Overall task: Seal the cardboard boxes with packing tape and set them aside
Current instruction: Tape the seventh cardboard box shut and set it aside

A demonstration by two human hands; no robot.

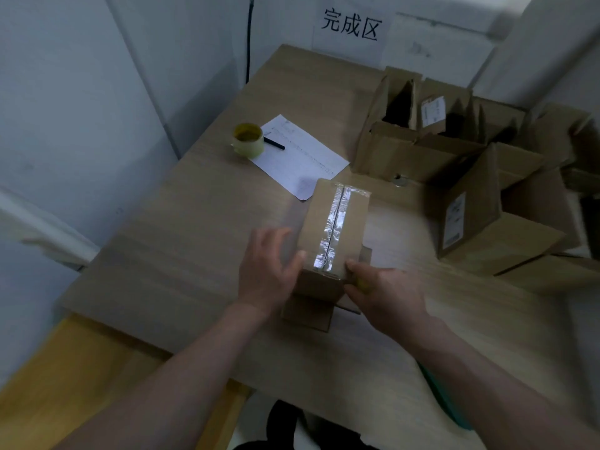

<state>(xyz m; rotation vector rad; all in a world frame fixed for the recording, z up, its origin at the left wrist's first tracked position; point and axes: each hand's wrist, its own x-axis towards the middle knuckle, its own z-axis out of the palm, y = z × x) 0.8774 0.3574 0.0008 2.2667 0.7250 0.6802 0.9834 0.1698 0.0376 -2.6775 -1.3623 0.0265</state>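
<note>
Small brown cardboard box (334, 228) in the middle of a wooden bench (181, 241), shiny clear tape strip (334, 227) along its top seam, left hand (266, 271) flat against its side, fingers straight, right hand (383, 297) apparently gripping the near corner, tape roll (248, 140) well apart at the back.

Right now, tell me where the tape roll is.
In the head view, the tape roll stands far left on the table, beside the paper sheet and pen.
</note>
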